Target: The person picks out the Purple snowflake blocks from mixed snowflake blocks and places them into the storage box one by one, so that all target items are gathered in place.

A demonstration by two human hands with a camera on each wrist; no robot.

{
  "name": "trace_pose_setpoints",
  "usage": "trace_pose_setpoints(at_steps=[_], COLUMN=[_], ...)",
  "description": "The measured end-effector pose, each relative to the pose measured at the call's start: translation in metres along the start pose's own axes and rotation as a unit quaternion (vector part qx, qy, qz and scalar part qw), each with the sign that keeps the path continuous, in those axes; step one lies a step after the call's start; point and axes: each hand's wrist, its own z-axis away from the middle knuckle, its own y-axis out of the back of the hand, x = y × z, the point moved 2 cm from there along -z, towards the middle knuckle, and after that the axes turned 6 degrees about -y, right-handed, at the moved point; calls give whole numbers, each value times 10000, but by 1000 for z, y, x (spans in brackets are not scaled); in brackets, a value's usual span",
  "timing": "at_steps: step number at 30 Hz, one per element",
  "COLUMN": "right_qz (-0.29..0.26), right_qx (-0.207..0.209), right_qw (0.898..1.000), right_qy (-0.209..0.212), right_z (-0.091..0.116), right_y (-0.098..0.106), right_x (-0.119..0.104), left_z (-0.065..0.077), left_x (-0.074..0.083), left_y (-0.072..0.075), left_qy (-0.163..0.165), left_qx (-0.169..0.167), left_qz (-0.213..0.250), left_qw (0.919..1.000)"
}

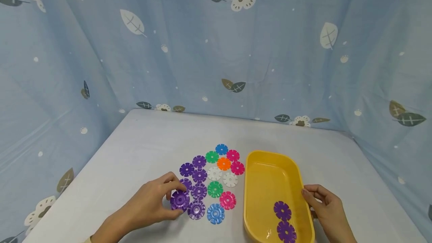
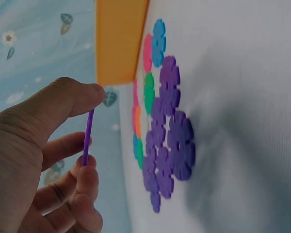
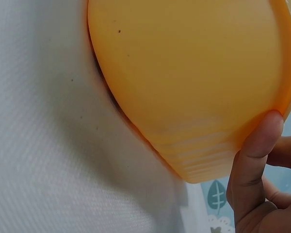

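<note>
While the left hand (image 1: 148,200) is pinching a purple disc (image 1: 180,200) between thumb and fingers, that disc is hovering left of the yellow tray (image 1: 266,183). Right hand (image 1: 325,207) is gripping the tray's right rim.

Saw purple on discs (image 1: 199,176) nearest the left edge of the white surface (image 1: 162,130), blue, green, orange, pink and white on other discs (image 1: 224,164); found yellow on the tray (image 1: 266,183), purple on two discs (image 1: 282,210) toward its near right corner, leaf-and-flower-printed blue on the curtain (image 1: 189,66).
</note>
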Motion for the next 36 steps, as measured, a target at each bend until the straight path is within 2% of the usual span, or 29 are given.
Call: trace_pose_setpoints(at_steps=[11,24,30,36], right_qz=[54,54,0,24], right_qx=[31,72,59,76], right_qw=[9999,9999,9999,9999], right_qy=[100,106,81,71], right_z=[1,0,0,0], right_y=[0,0,0,-1], right_x=[0,1,2,1], left_z=[-10,-21,-27,-29], left_x=[15,37,44,53], left_y=[-7,-19,-24,-25], left_qy=[-282,-703,-677,-738], left_qx=[-203,-364,-548,-738], left_qz=[350,519,511,757], left_qw=[9988,9955,9949,9917])
